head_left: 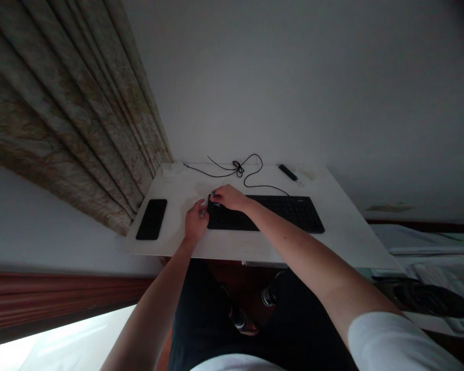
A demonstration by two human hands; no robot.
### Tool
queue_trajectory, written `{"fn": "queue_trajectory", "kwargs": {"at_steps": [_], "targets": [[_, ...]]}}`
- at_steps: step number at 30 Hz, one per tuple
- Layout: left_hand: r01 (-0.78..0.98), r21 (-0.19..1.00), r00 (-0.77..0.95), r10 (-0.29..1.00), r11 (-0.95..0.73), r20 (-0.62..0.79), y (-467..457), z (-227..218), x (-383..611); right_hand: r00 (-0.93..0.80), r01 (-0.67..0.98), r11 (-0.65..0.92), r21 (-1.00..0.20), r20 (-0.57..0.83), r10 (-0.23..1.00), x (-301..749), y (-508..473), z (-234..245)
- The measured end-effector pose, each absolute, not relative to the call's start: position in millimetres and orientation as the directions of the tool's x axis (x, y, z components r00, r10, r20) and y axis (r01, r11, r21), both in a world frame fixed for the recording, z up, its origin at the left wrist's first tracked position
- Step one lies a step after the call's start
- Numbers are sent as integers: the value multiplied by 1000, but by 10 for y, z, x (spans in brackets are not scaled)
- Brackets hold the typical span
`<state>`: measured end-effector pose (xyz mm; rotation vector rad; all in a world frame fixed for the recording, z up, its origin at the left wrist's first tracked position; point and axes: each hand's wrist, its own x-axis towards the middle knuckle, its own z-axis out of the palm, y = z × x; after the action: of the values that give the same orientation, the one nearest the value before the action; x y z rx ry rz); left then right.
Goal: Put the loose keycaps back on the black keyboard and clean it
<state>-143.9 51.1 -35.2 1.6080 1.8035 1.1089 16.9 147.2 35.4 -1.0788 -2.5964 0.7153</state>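
Observation:
A black keyboard [286, 211] lies on a small white table [344, 226]. My left hand [195, 221] rests at the keyboard's left end, fingers curled against its edge. My right hand [228, 197] reaches across to the keyboard's top left corner, fingertips pinched on something small and bluish that I cannot make out. The keyboard's black cable [242, 172] loops toward the wall behind.
A black phone [152, 219] lies flat at the table's left side. A small black stick-shaped device [288, 172] sits at the back. Patterned curtains [73, 118] hang on the left. My legs and feet show below the table; papers and a dark object lie at right.

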Motion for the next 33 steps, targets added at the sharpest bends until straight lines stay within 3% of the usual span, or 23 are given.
{"fn": "queue_trajectory", "kwargs": {"at_steps": [12,21,27,33], "targets": [[560,828,-213,966,1,143,503,-343,-1441,-704,462,586,-665,127,699,-102,1441,284],[533,846,-232,956,-30,181,495,-365,-1448,-669,573,581,-578,79,739,386,1464,359],[513,858,-238,954,-34,180,504,-361,-1455,-589,698,474,-537,-53,806,1189,1414,463],[534,845,-232,957,-25,175,496,-335,-1455,-506,758,390,-523,-93,858,1909,1356,463]]}}
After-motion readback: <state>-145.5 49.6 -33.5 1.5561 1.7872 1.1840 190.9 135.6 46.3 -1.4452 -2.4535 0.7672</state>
